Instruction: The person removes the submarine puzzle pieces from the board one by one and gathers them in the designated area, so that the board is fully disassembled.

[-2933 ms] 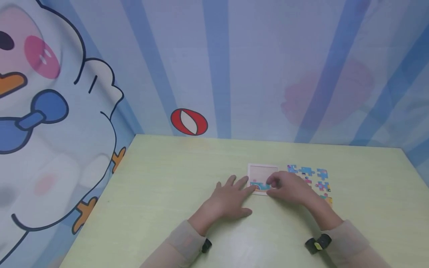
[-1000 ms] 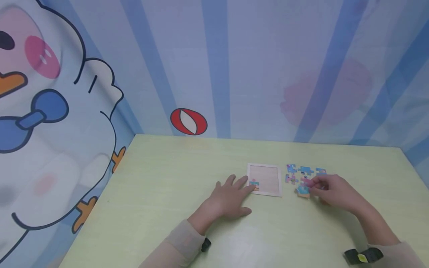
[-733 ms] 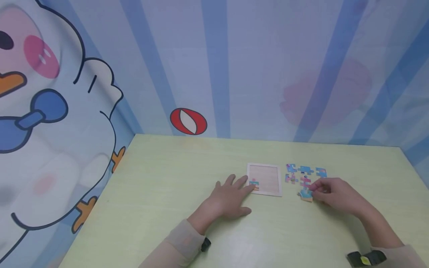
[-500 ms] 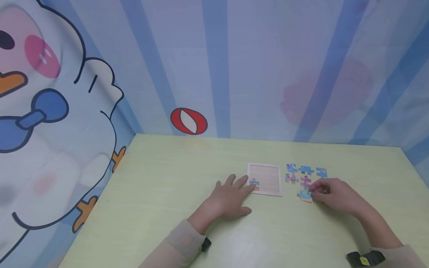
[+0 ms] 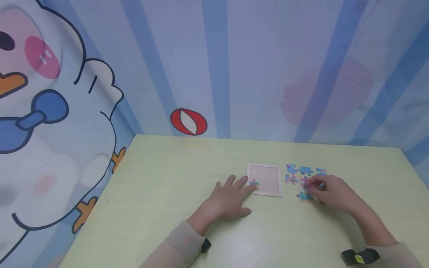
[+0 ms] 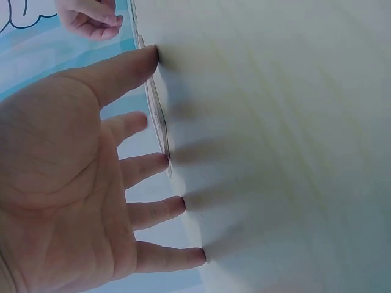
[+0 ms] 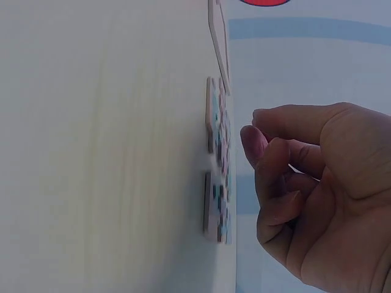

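Note:
My left hand point(image 5: 231, 201) is spread out on the table. Its forefinger rests over the lower left of the pink-white frame point(image 5: 280, 186), touching a small puzzle piece point(image 5: 254, 182) set in that corner. In the left wrist view the fingertips of my left hand point(image 6: 67, 177) meet the tabletop. My right hand point(image 5: 331, 193) hovers just above the loose pieces, over a blue and sandy puzzle piece point(image 5: 303, 197) that lies on the table. In the right wrist view my right hand point(image 7: 324, 189) has loosely curled fingers, with nothing seen between thumb and forefinger.
Several loose puzzle pieces lie right of the frame, among them a blue piece point(image 5: 305, 170) and a pink piece point(image 5: 291, 179). My right hand hides some of them. The pale table point(image 5: 167, 163) ends at a printed blue backdrop point(image 5: 254, 74).
My right hand has moved right from the frame, where a second piece lay. It laid a blue and sandy piece among the loose ones and rose slightly off it. My left hand has stayed.

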Demonstrator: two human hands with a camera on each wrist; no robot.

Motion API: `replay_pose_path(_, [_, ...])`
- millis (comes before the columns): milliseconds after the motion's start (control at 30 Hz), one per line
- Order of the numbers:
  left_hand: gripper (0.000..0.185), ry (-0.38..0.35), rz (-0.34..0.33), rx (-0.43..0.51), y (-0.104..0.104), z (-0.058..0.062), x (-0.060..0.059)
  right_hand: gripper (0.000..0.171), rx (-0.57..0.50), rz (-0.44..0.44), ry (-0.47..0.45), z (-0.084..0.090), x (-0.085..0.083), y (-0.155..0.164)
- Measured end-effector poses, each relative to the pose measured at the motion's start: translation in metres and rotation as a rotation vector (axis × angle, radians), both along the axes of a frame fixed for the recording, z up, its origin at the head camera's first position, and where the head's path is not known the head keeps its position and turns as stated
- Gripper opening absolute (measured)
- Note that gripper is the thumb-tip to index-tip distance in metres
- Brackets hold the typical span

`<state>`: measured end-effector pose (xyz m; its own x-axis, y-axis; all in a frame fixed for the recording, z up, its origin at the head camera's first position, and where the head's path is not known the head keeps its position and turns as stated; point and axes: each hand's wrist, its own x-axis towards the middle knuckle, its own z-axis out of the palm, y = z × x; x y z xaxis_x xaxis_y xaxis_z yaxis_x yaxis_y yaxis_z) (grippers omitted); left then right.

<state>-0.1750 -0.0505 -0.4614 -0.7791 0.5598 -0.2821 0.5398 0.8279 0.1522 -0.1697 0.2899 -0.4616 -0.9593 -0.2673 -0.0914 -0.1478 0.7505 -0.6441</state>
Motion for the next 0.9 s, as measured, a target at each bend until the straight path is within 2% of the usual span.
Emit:
replay_pose_path(233, [0.070,0.008,-0.015,-0.008,0.000,-0.003,0.003,0.016,0.001,0.040,0.047,0.002,-0.007,-0.026])
replay_pose_path(500, [0.061,0.024,-0.036,-0.041,0.001,0.000,0.006,0.015,-0.013,0.073,0.064,0.000,-0.020,-0.063])
replay_pose_path(733, [0.061,0.030,-0.047,-0.046,0.000,-0.001,0.005,0.024,-0.031,0.143,-0.001,-0.002,-0.035,-0.096])
replay_pose_path(900, [0.061,0.032,-0.056,-0.056,0.000,-0.003,0.003,0.028,-0.021,0.183,-0.004,-0.005,-0.042,-0.114])
